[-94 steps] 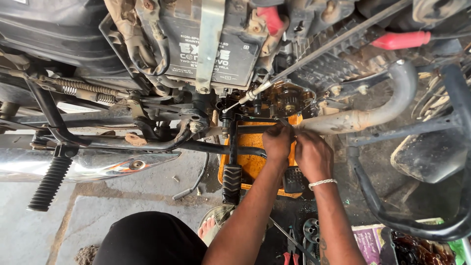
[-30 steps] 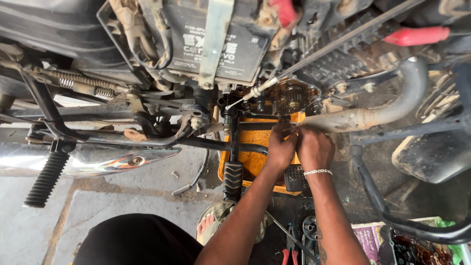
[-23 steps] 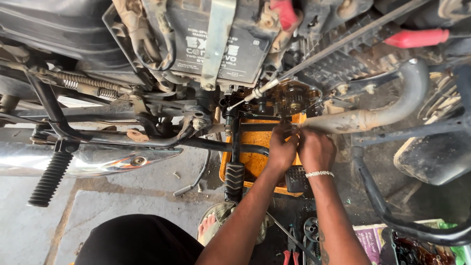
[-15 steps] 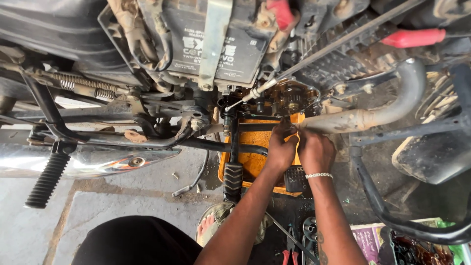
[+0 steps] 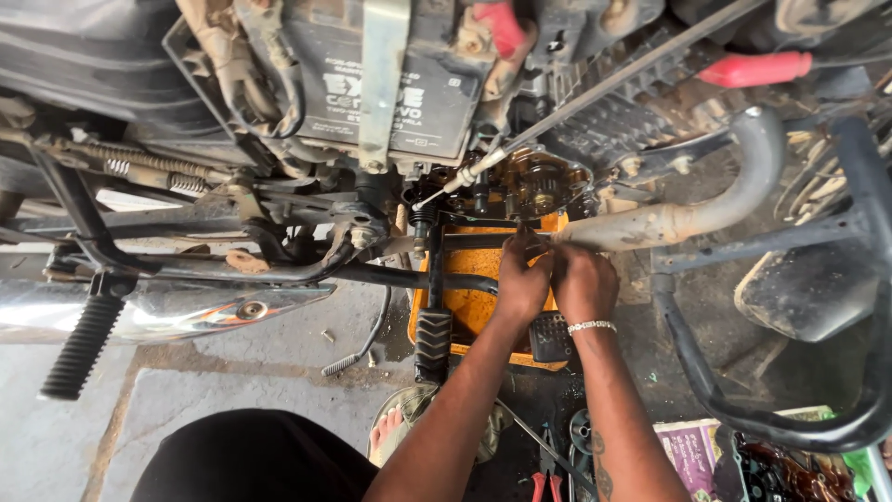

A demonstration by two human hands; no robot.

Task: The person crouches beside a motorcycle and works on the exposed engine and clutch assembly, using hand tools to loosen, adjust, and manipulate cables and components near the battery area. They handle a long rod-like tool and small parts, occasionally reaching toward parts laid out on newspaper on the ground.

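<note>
Both my hands reach in under a motorcycle's open engine (image 5: 525, 181), where oily gears show. My left hand (image 5: 522, 279) and my right hand (image 5: 583, 279) are pressed together just below that opening, fingers curled around something small that I cannot make out. They hover over an orange drain tray (image 5: 469, 307) holding dark oil. A bead bracelet circles my right wrist. A rusty exhaust pipe (image 5: 688, 209) runs right beside my right hand.
A black battery (image 5: 390, 84) sits above the engine. A ribbed footpeg (image 5: 82, 344) and chrome silencer (image 5: 139, 311) lie left. A black crash guard tube (image 5: 706, 372) curves at right. Pliers with red handles (image 5: 544, 479) lie near my sandalled foot (image 5: 395, 432).
My hands have stayed joined below the open engine, shifting only slightly up and down. The view has wobbled a little.
</note>
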